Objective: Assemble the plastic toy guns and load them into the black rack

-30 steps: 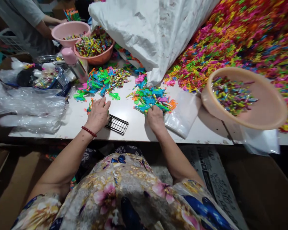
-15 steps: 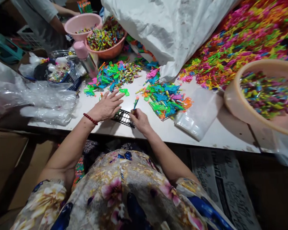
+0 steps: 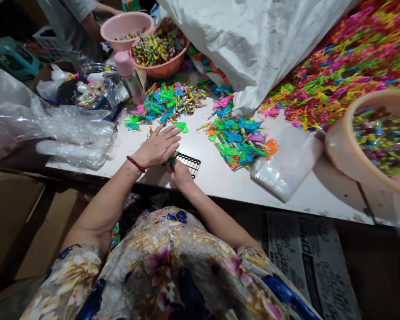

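A small black plastic grid tray [image 3: 190, 162] lies on the white table [image 3: 220, 178] near its front edge. My left hand [image 3: 160, 146] rests flat, fingers spread, over the tray's left end; a red bead bracelet circles its wrist. My right hand [image 3: 179, 172] is closed at the tray's near edge, pinching a small coloured piece that is mostly hidden under my left hand. A heap of small coloured plastic toys [image 3: 240, 140] lies just right of the tray, and another heap [image 3: 166, 102] lies behind my left hand.
A peach bowl [image 3: 340, 146] of coloured pieces sits at the right. A clear bag [image 3: 286, 164] lies beside it. Behind are a big white sack [image 3: 253, 40], a huge coloured pile [image 3: 346, 58], two bowls [image 3: 160, 66], a pink-capped bottle [image 3: 130, 80], crumpled plastic [image 3: 66, 133], and another person [image 3: 76, 18].
My right hand left the toy heap with a small piece and moved left to the tray's near edge. My left hand spread flat over the tray. The camera view shifted left.
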`<state>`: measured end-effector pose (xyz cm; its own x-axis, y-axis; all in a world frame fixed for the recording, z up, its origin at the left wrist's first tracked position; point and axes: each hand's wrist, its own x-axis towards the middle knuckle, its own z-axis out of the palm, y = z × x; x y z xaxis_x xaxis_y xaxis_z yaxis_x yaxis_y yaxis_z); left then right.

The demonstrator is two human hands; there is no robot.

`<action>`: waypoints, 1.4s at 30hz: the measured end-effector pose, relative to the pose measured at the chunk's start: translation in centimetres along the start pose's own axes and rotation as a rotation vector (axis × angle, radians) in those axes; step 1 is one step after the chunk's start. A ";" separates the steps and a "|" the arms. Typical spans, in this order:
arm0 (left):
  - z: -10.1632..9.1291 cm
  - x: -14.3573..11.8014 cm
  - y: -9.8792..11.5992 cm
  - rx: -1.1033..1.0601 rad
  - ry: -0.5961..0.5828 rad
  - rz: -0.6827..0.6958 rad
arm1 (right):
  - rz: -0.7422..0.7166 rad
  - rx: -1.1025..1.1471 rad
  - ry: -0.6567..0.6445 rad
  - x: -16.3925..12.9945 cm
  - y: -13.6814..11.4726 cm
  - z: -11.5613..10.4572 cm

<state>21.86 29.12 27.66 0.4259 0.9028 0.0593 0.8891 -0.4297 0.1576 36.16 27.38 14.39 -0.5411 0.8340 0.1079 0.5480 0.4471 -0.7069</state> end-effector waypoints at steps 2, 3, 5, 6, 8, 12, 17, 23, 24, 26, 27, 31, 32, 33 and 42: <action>0.0 -0.1 -0.1 -0.002 0.001 0.006 | -0.008 -0.061 0.014 0.0 0.0 0.2; 0.1 -0.1 -0.2 -0.002 -0.001 0.007 | -0.013 -0.086 0.021 -0.1 0.0 0.3; 0.1 -0.2 -0.2 -0.002 -0.008 0.012 | -0.026 -0.127 0.022 -0.1 -0.1 0.3; 0.1 -0.2 -0.2 -0.002 -0.011 0.014 | -0.030 -0.144 0.011 -0.1 -0.2 0.2; 0.1 -0.2 -0.3 -0.005 -0.012 0.019 | -0.025 -0.169 -0.026 -0.1 -0.4 0.0; -0.1 -0.2 -0.5 -0.018 -0.026 0.035 | 0.042 -0.201 -0.106 0.1 -1.1 -0.7; -0.4 -0.3 -0.8 -0.022 -0.046 0.088 | 0.039 -0.165 -0.116 0.4 -1.1 -0.9; 0.0 -0.4 -0.8 -0.009 -0.038 0.118 | 0.039 -0.162 -0.155 0.8 -0.3 -1.0; 0.1 -0.4 -0.8 -0.007 -0.039 0.125 | 0.049 -0.166 -0.181 0.9 -0.4 -1.0; 0.2 -0.4 -0.7 0.005 -0.040 0.131 | 0.062 -0.165 -0.218 1.1 -0.7 -0.9; 0.3 -0.4 -0.6 0.015 -0.039 0.127 | 0.064 -0.160 -0.215 1.1 -0.9 -0.8; 0.6 -0.3 -0.2 0.069 -0.026 0.112 | -0.010 -0.097 -0.112 0.6 -0.9 -1.1; 0.6 -0.3 -0.1 0.081 -0.023 0.115 | -0.056 -0.063 -0.103 0.4 -0.5 -1.6; 0.6 -0.4 -0.1 0.092 -0.020 0.118 | -0.097 -0.035 -0.092 0.1 0.1 -2.4; -0.5 -0.5 0.6 0.104 -0.092 0.065 | 0.288 -0.638 0.223 -4.2 9.2 -13.7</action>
<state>22.11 28.37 28.27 0.4925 0.8700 -0.0248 0.8696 -0.4908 0.0530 52.22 32.40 17.00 -0.2148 0.9623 0.1668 0.9504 0.2453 -0.1915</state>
